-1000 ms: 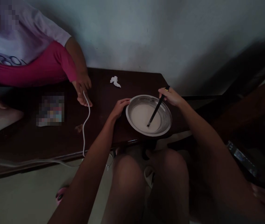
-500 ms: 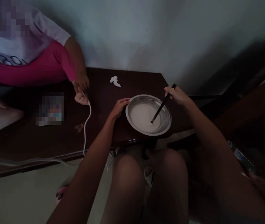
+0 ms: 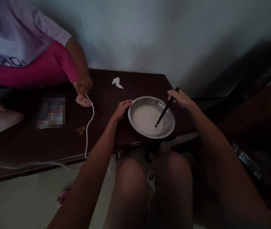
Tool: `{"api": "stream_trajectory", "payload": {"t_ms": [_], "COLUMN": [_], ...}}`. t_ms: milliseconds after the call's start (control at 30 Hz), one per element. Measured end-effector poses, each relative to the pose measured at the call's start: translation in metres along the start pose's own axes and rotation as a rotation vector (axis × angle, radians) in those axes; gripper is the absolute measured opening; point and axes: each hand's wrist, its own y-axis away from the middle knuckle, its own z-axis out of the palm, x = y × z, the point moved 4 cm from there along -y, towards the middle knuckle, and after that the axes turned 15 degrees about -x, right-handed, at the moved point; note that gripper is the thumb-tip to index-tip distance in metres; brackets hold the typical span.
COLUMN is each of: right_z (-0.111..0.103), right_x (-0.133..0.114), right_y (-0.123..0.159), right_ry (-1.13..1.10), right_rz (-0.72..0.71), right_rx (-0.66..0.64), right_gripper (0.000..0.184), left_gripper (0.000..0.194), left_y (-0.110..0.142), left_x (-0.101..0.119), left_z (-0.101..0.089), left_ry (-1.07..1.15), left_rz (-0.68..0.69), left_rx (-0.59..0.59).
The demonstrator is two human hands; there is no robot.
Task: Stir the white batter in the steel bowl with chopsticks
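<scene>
A round metal basin (image 3: 131, 122) of milky white liquid (image 3: 147, 119) stands near the front edge of the dark wooden bench. My left hand (image 3: 122, 109) holds its left rim, fingers stretched along the edge. Black chopsticks (image 3: 165, 112) with a gold band near the top slant down into the liquid. Closed around their upper end is my right hand (image 3: 180, 98), above the basin's right rim. The chopsticks lie close together, and their tips are in the liquid.
Left on the bench (image 3: 102, 130), another person (image 3: 25, 57) sits holding a white cable (image 3: 90, 121) that runs over the front edge. A crumpled tissue (image 3: 117, 83) lies near the wall (image 3: 137, 38). My knees (image 3: 130, 171) are below the basin.
The chopsticks have shifted slightly within the liquid, their tips a little lower in view. My left hand stays on the rim. A hand at the lower right has mostly left view.
</scene>
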Motion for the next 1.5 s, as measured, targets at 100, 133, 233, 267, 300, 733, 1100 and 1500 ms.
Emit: {"api": "stream_trajectory", "payload": {"t_ms": [100,133,233,267,300,733,1100,1500], "right_z": [0.020,0.023,0.011,0.003,-0.006,0.012,0.016,0.008], "right_x": [-0.006,-0.008,-0.006,-0.003,0.001,0.020,0.026,0.036], "right_y": [-0.011,-0.016,-0.027,-0.026,-0.024,0.008,0.023,0.043], "right_ry": [-0.040,-0.040,-0.011,0.007,0.024,-0.110,-0.108,-0.079], "right_rz": [-0.059,-0.086,-0.123,-0.114,-0.095,-0.101,-0.116,-0.098], "right_rx": [-0.037,-0.005,0.172,0.221,0.256,0.261,0.317,0.383], "right_gripper": [0.050,0.050,0.051,0.051,0.051,0.052,0.051,0.049], "left_gripper": [0.039,0.039,0.039,0.038,0.037,0.038,0.036,0.038], "left_y": [0.000,0.000,0.001,0.001,0.001,0.001,0.001,0.000], "left_x": [-0.001,-0.001,-0.001,-0.001,-0.001,0.000,0.004,0.003], "left_z": [0.000,0.000,-0.001,-0.001,0.000,0.000,0.000,-0.001], "left_ry": [0.013,0.021,0.029,0.026,0.021,0.016,0.021,0.021], "left_rz": [0.003,0.004,0.007,0.010,0.015,0.005,-0.013,-0.021], "left_rx": [0.009,0.009,0.006,0.002,0.000,0.017,0.029,0.037]}}
